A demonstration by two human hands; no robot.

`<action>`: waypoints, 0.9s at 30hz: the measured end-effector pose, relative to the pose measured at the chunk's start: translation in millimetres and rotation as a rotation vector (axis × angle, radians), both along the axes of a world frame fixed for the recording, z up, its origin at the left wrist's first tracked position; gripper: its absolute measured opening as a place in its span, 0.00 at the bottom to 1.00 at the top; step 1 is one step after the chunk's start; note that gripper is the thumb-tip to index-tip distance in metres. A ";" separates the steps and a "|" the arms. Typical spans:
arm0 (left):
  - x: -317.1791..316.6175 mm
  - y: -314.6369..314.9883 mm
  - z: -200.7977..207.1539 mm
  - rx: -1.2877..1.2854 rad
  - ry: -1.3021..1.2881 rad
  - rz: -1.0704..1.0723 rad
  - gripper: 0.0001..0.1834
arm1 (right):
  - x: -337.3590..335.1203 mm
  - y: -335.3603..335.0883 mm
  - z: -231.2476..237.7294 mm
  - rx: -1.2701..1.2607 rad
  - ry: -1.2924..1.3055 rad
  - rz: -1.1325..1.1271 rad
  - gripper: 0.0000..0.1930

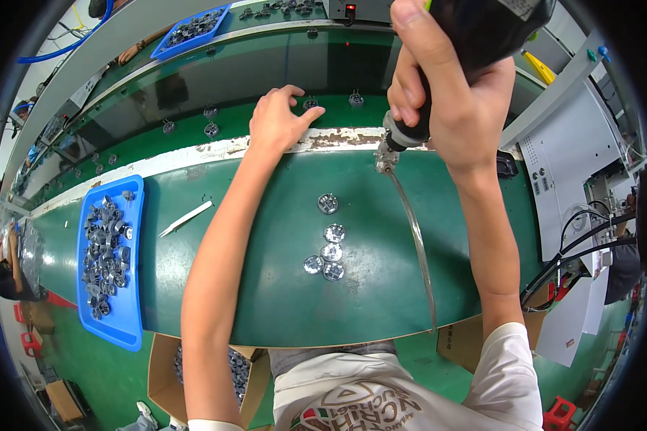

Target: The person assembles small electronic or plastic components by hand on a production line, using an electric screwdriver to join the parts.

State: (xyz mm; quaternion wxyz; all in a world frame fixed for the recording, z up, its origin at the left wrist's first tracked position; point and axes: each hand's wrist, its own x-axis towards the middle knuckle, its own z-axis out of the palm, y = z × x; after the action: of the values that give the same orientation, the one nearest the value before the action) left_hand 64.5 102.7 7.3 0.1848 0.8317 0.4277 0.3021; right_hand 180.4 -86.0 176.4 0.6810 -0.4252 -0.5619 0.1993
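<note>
My left hand (277, 121) reaches over the belt beyond the bench's pale ledge. Its fingers are apart, with a small round part (310, 104) lying by the thumb and fingertips; whether they touch is unclear. At the upper right, my right hand (461, 115) grips a black handheld tool (482, 36). A metal fitting (386, 154) sits at its lower end, and a clear tube (418, 241) hangs from there across the bench. Between my forearms, several round metallic parts (331, 251) lie on the green bench top (287, 302), one (328, 203) apart from the rest.
On the left, a blue tray (138, 287) holds many dark parts, with white tweezers (187, 218) beside it. More parts stand along the green belt (230, 111). A cardboard box (162, 373) of parts sits below the bench. Grey equipment (568, 158) with black cables borders the right.
</note>
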 end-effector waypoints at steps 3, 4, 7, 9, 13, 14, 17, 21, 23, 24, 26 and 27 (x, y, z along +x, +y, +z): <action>21.1 9.9 -15.6 0.082 0.042 0.109 0.22 | 0.8 -2.6 2.6 -0.016 -0.007 0.006 0.14; 25.1 11.1 -17.0 0.076 0.046 0.082 0.20 | 2.1 -2.8 2.3 -0.014 -0.022 0.002 0.14; 25.3 7.8 -19.6 0.029 -0.009 0.019 0.17 | 1.7 -2.6 1.4 -0.024 -0.012 -0.025 0.13; 15.5 -7.8 -13.6 0.153 -0.046 -0.219 0.19 | 1.1 -1.0 0.0 -0.022 -0.005 -0.020 0.13; -13.5 -55.8 0.7 -0.050 -0.111 -0.518 0.21 | 1.7 -0.1 -5.6 0.027 -0.014 -0.050 0.11; -20.5 -63.4 0.5 -0.045 -0.105 -0.564 0.23 | -3.1 2.7 -8.9 0.022 -0.013 -0.042 0.11; -36.0 -79.8 -1.9 -0.157 -0.127 -0.613 0.25 | -17.5 13.3 -22.0 0.071 0.101 -0.059 0.11; -39.4 -87.7 1.2 -0.269 -0.177 -0.618 0.27 | -16.7 8.3 -21.3 0.057 0.081 0.006 0.11; -39.7 -86.0 0.4 -0.272 -0.145 -0.617 0.28 | -15.4 7.9 -24.1 -0.016 0.038 0.010 0.11; -40.4 -85.9 0.0 -0.289 -0.140 -0.615 0.27 | -17.7 10.7 -28.2 0.001 0.070 0.015 0.11; -38.4 -85.7 -1.6 -0.303 -0.160 -0.623 0.27 | -20.3 12.8 -32.3 0.021 0.129 0.018 0.11; -36.9 -85.6 -2.2 -0.312 -0.178 -0.627 0.27 | -19.9 12.6 -32.7 0.017 0.129 0.011 0.11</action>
State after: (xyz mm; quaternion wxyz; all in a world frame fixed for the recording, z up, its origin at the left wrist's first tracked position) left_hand 27.7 17.0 5.1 0.4298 0.8546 0.1750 0.2331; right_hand 160.5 -73.4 143.7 0.7182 -0.4023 -0.5211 0.2252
